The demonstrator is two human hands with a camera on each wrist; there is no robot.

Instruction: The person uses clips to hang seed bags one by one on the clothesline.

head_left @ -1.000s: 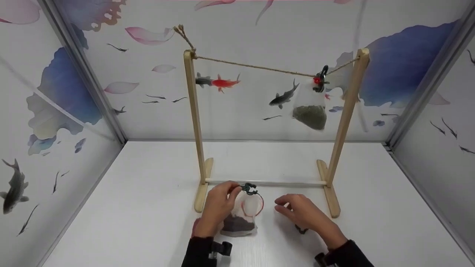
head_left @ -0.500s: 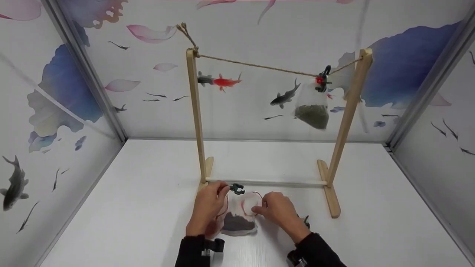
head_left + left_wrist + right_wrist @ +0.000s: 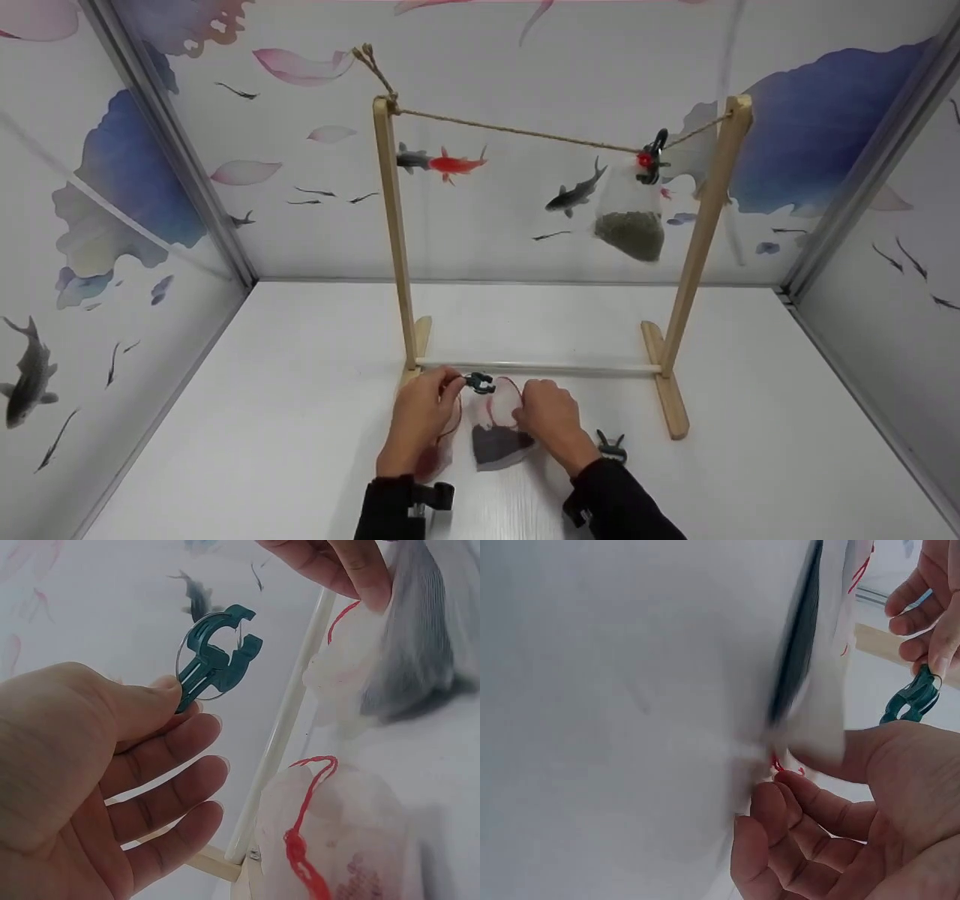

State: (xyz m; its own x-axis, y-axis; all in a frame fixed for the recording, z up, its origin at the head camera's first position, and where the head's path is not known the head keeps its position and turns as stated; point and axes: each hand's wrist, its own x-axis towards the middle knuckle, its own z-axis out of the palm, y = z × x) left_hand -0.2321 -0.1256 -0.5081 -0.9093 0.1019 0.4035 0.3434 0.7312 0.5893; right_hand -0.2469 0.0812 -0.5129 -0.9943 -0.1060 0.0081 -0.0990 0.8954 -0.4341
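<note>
My left hand [image 3: 421,416] pinches a dark green spring clip [image 3: 225,660] by its handle end, between thumb and index finger; its curved jaws point away from the hand. The other fingers are loosely bent. With thumb and fingers, my right hand [image 3: 555,424] pinches the upper part of a white drawstring pouch [image 3: 501,448] with dark grey filling and a red cord. In the left wrist view the pouch looks tilted. A second pouch [image 3: 433,459] with reddish filling and a red cord lies beside my left wrist, partly hidden.
Another clip [image 3: 612,448] lies on the white table right of my right hand. Behind stands a wooden frame [image 3: 397,232] with a rope [image 3: 517,131] strung across. A pouch with greenish filling [image 3: 630,234] hangs from it by a dark clip [image 3: 651,161]. Printed panels enclose the table.
My right hand has moved left, taken hold of the grey-filled pouch and shifted it slightly right. My left hand, with the clip, has moved slightly left, then stayed still.
</note>
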